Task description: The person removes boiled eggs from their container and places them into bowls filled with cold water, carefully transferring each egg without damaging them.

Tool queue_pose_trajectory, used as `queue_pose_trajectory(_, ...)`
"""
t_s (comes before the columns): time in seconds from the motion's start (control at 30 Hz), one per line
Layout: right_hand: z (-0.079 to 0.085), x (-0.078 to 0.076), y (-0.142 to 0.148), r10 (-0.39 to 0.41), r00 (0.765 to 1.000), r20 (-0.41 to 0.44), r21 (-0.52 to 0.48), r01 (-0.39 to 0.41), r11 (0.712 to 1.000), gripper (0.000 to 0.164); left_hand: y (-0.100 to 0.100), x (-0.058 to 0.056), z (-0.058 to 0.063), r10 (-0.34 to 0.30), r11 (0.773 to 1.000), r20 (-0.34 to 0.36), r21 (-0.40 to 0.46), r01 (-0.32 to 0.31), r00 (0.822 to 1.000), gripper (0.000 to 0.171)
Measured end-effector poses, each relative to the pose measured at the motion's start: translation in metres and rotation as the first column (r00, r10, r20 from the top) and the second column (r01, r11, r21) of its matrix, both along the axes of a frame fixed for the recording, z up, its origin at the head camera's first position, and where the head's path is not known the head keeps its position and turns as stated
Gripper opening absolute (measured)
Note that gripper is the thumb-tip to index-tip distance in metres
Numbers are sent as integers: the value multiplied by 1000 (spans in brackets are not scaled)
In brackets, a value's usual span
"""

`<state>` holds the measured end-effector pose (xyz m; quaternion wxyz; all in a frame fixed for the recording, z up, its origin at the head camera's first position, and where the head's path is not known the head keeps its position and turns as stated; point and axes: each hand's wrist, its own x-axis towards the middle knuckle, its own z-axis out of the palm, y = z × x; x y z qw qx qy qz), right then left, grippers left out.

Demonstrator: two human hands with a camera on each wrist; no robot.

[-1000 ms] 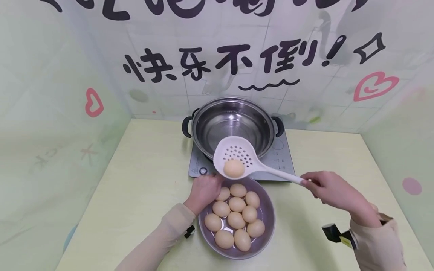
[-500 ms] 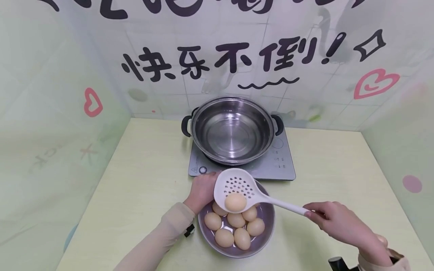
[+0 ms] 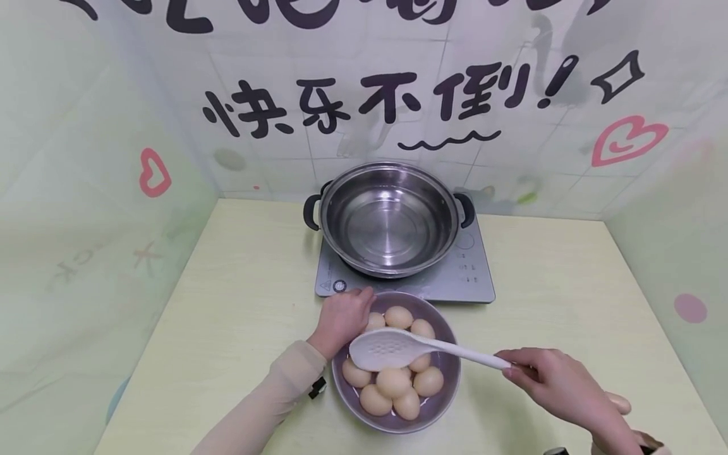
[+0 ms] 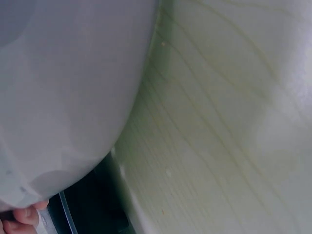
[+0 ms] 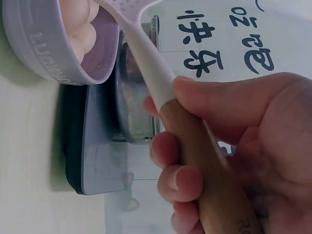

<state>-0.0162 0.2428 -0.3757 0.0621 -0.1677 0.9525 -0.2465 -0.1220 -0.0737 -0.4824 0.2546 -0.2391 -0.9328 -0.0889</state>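
My right hand point(image 3: 560, 382) grips the wooden handle point(image 5: 202, 156) of a white slotted spoon point(image 3: 387, 349). The spoon's head tilts toward me over a purple-grey bowl point(image 3: 454, 354) that contains several brown eggs point(image 3: 428, 382). Just below the spoon's near edge, one egg point(image 3: 394, 383) sits above or on the others; whether it still touches the spoon is unclear. My left hand point(image 3: 343, 319) holds the bowl's rim at its far left side. In the left wrist view the bowl's outer wall point(image 4: 73, 97) fills the upper left, with fingertips point(image 4: 27, 215) against it at the bottom corner.
Behind the bowl a steel pot point(image 3: 389, 230) with black handles stands on a grey induction cooker point(image 3: 449, 287). A pale wooden table point(image 3: 250, 297) carries everything. Printed wall sheets point(image 3: 267, 170) enclose the back and both sides.
The slotted spoon came from the pot's near edge back over the bowl, then lower, and tipped toward me. The egg in it has slid off toward the near eggs. My left hand stayed put.
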Motion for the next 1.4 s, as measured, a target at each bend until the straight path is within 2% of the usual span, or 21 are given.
queue_pose_trajectory(0.1,0,1,-3,-3,991,-132,-11,2,1000,24,0,0,1,-11,1000,-17,-1,11,1000,21)
queue_pose_trajectory(0.2,1,3,-6,-18,976,-215,-21,14,1000,29,0,0,1,-17,1000,-21,2,17,1000,20)
queue_pose_trajectory(0.4,3,2,-4,-5,960,-282,-58,-12,998,32,0,0,3,-11,1000,-21,-1,11,1000,21)
queue_pose_trajectory(0.53,6,-3,1,9,966,-259,-116,-40,992,31,-2,1,6,-23,1000,5,4,23,1000,19)
queue_pose_trajectory(0.67,8,-15,4,4,986,-165,-216,-40,976,22,-5,4,5,-27,995,88,100,18,996,15)
queue_pose_trajectory(0.77,10,-28,5,-30,997,-74,-264,10,965,15,-4,3,2,-13,995,46,96,8,999,14)
queue_pose_trajectory(0.87,13,-43,5,-97,995,27,-292,101,951,17,-1,1,0,-1,1000,-33,20,2,999,17)
queue_pose_trajectory(0.97,15,-57,5,-186,970,155,-321,227,919,26,-1,2,-1,-1,1000,-35,2,1,999,19)
queue_pose_trajectory(1.07,11,-67,8,-275,923,268,-343,358,868,34,0,3,-1,1,1000,-18,1,-1,1000,19)
queue_pose_trajectory(1.3,-19,-79,23,-426,836,346,-376,540,753,41,0,4,-2,-2,1000,-9,4,2,1000,18)
queue_pose_trajectory(1.4,-35,-81,32,-472,786,400,-372,609,700,41,0,4,-2,-8,1000,-32,24,9,999,19)
